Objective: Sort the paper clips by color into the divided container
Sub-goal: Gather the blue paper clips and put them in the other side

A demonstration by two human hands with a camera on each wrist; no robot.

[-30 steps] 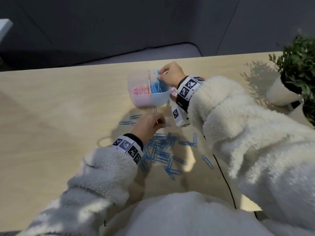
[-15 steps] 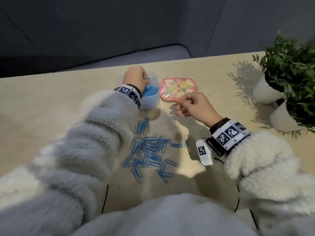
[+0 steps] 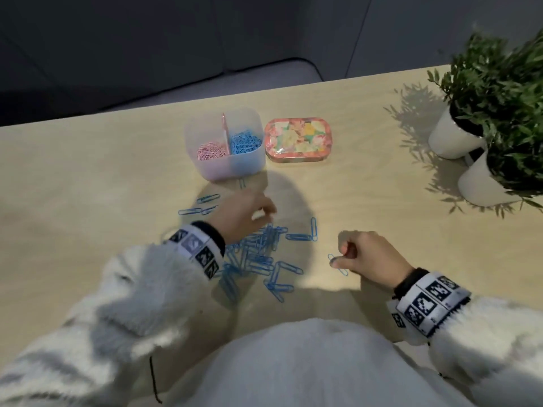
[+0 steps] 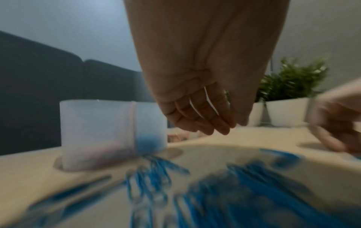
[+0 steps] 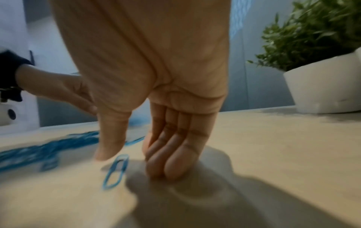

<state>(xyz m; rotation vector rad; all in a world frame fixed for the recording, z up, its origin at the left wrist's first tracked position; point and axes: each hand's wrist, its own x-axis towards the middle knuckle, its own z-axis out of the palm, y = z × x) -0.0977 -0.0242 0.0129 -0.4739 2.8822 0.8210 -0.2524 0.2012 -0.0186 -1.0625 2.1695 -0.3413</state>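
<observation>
The translucent divided container (image 3: 205,168) stands at the back of the table, with pink clips (image 3: 210,150) in its left half and blue clips (image 3: 245,142) in its right half. A pile of blue paper clips (image 3: 258,257) lies in front of it. My left hand (image 3: 264,214) hovers over the pile's far edge with relaxed fingers (image 4: 205,128), holding nothing. My right hand (image 3: 340,257) rests on the table right of the pile. Its thumb (image 5: 109,148) touches the end of a single blue clip (image 5: 115,172), and the other fingers point down at the table.
A floral tin (image 3: 298,139) sits right of the container. Two white pots (image 3: 449,142) with green plants (image 3: 499,69) stand at the far right. A few stray blue clips (image 3: 199,208) lie left of my left hand. The table's far edge runs behind the container.
My left hand has come back from the container's blue half to above the pile. My right hand has moved nearer me from beside the tin, down to a lone blue clip.
</observation>
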